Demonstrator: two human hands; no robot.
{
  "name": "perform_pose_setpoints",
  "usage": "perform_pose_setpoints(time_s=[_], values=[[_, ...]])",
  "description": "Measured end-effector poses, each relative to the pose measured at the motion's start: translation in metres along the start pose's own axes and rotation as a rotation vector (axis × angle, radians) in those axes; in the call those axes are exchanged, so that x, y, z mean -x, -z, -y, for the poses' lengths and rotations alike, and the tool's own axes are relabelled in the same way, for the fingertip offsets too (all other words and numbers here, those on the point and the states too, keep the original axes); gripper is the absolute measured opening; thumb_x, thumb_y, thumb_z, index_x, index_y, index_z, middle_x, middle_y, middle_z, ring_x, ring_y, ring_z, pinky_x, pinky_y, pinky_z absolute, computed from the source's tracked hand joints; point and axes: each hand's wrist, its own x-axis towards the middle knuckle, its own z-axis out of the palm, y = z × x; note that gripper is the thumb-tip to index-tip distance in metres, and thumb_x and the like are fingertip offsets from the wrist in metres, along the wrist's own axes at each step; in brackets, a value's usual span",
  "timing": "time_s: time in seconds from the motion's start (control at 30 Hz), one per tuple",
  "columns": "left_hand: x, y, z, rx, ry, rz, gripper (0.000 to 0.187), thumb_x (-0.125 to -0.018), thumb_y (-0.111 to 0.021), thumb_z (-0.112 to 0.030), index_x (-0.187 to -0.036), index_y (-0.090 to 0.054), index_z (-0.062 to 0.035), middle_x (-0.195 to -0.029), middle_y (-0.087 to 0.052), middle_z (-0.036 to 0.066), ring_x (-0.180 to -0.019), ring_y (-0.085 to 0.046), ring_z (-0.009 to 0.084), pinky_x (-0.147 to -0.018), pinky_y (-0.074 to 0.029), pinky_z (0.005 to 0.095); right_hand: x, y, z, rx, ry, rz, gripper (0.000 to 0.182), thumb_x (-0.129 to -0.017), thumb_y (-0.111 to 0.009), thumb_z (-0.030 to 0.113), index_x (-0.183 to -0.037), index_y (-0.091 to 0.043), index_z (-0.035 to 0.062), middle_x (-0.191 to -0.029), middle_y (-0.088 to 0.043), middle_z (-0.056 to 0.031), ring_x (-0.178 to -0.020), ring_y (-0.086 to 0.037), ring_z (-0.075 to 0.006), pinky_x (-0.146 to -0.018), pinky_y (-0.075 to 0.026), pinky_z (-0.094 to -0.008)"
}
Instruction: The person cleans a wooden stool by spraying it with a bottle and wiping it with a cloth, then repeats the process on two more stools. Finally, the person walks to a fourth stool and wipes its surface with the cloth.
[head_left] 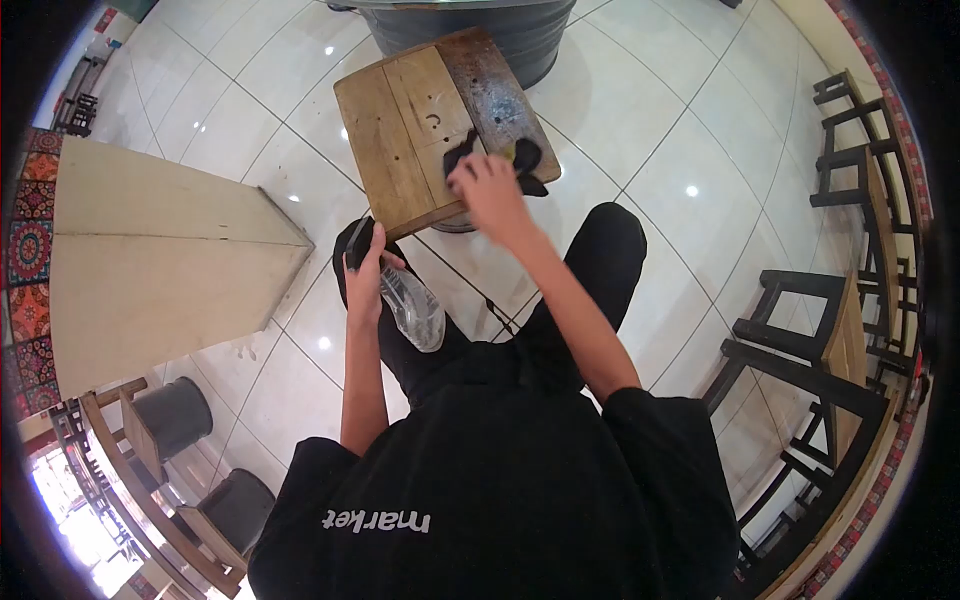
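My left hand (367,277) is wrapped round a clear plastic bottle (413,308) with a black top (358,243), held near my left knee and tilted. My right hand (490,195) has its fingers closed on a dark cloth (460,152), which lies bunched on the wooden stool top (400,130). Part of the cloth spreads to the right of the fingers, with a small yellowish patch showing. The stool top is made of planks, lighter on the left and darker, with whitish smears, on the right. Most of its base is hidden beneath it.
A large grey tub-like base (530,50) stands just beyond the stool. On the left is a cream cabinet (170,250), with grey bucket-shaped stools (180,415) nearer me. Dark-framed wooden chairs (800,310) line the right side. White tiles (670,170) cover the floor.
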Motion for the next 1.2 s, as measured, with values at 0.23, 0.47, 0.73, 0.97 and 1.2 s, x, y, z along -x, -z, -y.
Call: perform_pose_setpoints(time_s=[0.23, 0.47, 0.73, 0.97, 1.2], values=[[0.0, -0.002, 0.01, 0.102, -0.025, 0.079, 0.028, -0.093, -0.062, -0.033, -0.097, -0.063, -0.005, -0.069, -0.06, 0.002, -0.059, -0.057, 0.0112, -0.057, -0.045, 0.0273, 0.047, -0.035, 0.087, -0.183, -0.031, -0.181, 0.023, -0.084, -0.06, 0.017, -0.105, -0.053, 0.0109, -0.118, -0.045, -0.0146, -0.108, -0.042, -0.0318, -0.094, -0.031, -0.0432], [-0.012, 0.016, 0.025, 0.201, 0.176, 0.127, 0.032, -0.094, -0.06, -0.031, -0.109, -0.062, -0.0029, -0.089, -0.062, 0.003, -0.07, -0.059, 0.0135, -0.066, -0.049, 0.0291, 0.068, -0.09, 0.087, -0.278, 0.07, -0.377, 0.027, -0.077, -0.064, 0.011, -0.1, -0.051, 0.0167, -0.109, -0.042, -0.0108, -0.1, -0.041, -0.0297, -0.09, -0.033, -0.0411], [-0.01, 0.001, 0.045, 0.186, 0.195, 0.109, 0.02, -0.085, -0.073, -0.015, -0.096, -0.06, -0.0068, -0.079, -0.06, 0.003, -0.057, -0.057, 0.0165, -0.059, -0.05, 0.0317, 0.046, -0.02, -0.053, -0.123, -0.597, -0.964, 0.031, -0.075, -0.056, -0.011, -0.1, -0.042, 0.0012, -0.103, -0.042, -0.0218, -0.105, -0.039, -0.0384, -0.092, -0.03, -0.0505], [-0.005, -0.022, 0.043, 0.129, 0.179, 0.076, 0.02, -0.085, -0.073, -0.018, -0.098, -0.061, -0.0089, -0.077, -0.06, 0.002, -0.057, -0.058, 0.014, -0.056, -0.048, 0.0275, 0.037, -0.067, 0.015, -0.297, -0.578, -0.87, 0.034, -0.079, -0.059, -0.004, -0.105, -0.038, 0.0016, -0.111, -0.037, -0.0245, -0.109, -0.036, -0.0401, -0.096, -0.028, -0.0527], [-0.001, -0.024, 0.041, 0.135, 0.135, 0.061, 0.02, -0.085, -0.073, -0.017, -0.098, -0.061, -0.0071, -0.078, -0.061, 0.003, -0.058, -0.058, 0.0144, -0.056, -0.048, 0.028, 0.06, -0.083, 0.084, -0.458, -0.425, -0.641, 0.044, -0.074, -0.061, -0.01, -0.106, -0.034, 0.0011, -0.109, -0.034, -0.0238, -0.107, -0.035, -0.039, -0.095, -0.029, -0.0516]])
